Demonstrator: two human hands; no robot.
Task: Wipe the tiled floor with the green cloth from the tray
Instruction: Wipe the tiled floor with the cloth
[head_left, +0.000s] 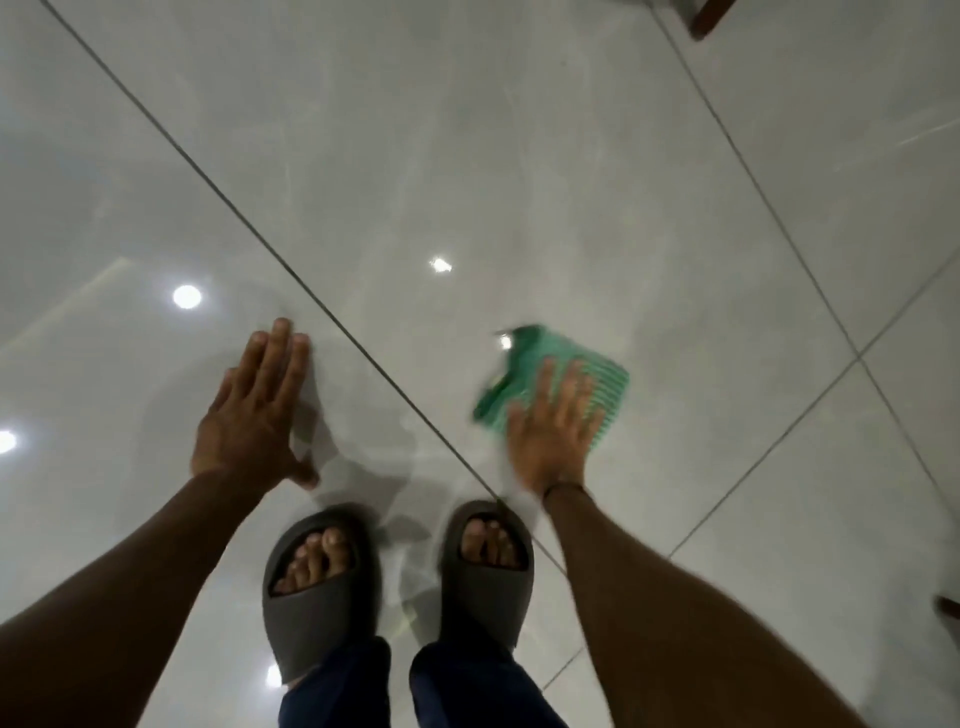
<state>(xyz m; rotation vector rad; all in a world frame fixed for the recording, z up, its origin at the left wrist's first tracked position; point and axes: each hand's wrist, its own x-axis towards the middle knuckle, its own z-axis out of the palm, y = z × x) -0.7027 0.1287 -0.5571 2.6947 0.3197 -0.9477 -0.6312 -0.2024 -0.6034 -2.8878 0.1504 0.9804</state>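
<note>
The green cloth (524, 374) lies flat on the glossy grey tiled floor (467, 156), right of a dark grout line. My right hand (556, 431) presses down on it with fingers spread, covering its near half; the hand and cloth are motion-blurred. My left hand (254, 410) rests palm-down on the bare tile to the left of the grout line, fingers together and extended, holding nothing. No tray is in view.
My two feet in dark grey slides (317, 587) (488, 566) stand just behind the hands. A brown wooden furniture leg (709, 18) shows at the top right, another brown edge (949, 605) at the far right. Ceiling lights reflect off the tiles.
</note>
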